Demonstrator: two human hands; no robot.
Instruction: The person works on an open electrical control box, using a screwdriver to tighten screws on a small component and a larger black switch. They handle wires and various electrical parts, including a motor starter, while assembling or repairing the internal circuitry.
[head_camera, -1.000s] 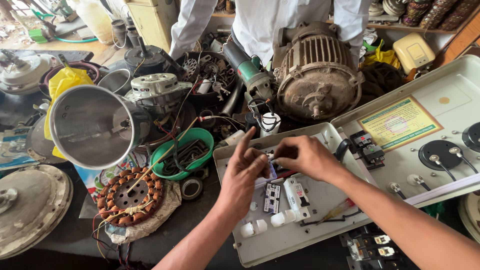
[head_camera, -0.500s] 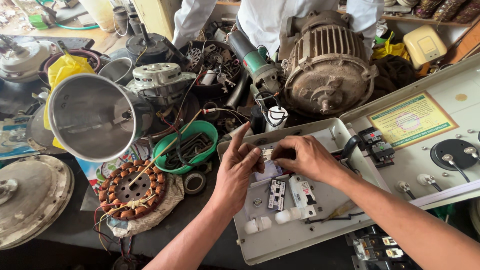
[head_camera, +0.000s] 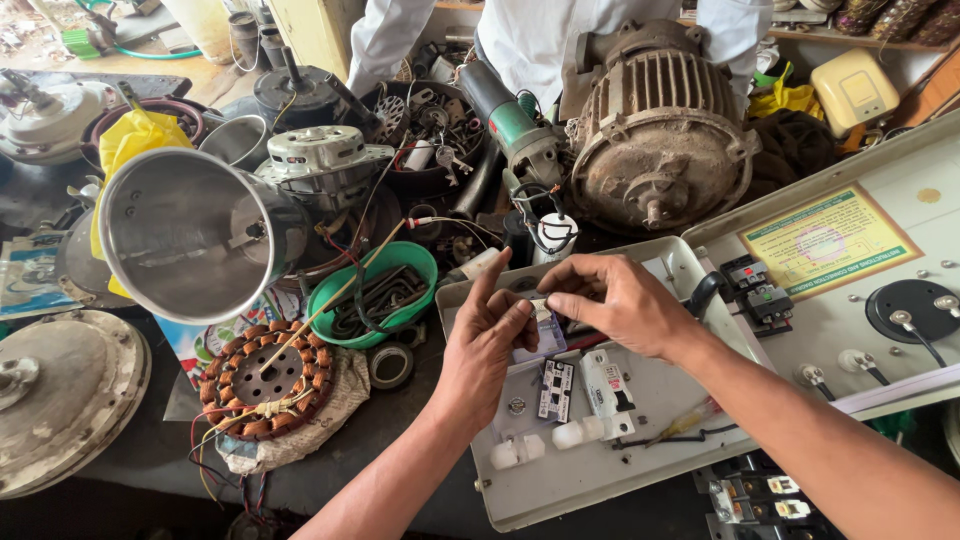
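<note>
My left hand (head_camera: 487, 345) and my right hand (head_camera: 615, 303) meet over an open grey control panel box (head_camera: 600, 470) on the bench. Both pinch a small white part (head_camera: 541, 309) between their fingertips, just above the box's inner plate. Under the hands a white breaker (head_camera: 604, 385), a black-and-white component (head_camera: 556, 389) and two white round holders (head_camera: 520, 448) sit on the plate. The box's lid (head_camera: 850, 290) stands open to the right, with a green label, black switches and a round black meter.
A rusty electric motor (head_camera: 655, 140) stands behind the box, and a green angle grinder (head_camera: 512, 125) beside it. Left lie a green bowl of cables (head_camera: 375, 290), a copper-wound stator (head_camera: 265, 378), a steel jar (head_camera: 190, 235) and fan covers. A person in white stands across the bench.
Both hands have lifted slightly and drawn together on the small white part. The view has shifted a little; the box stays put.
</note>
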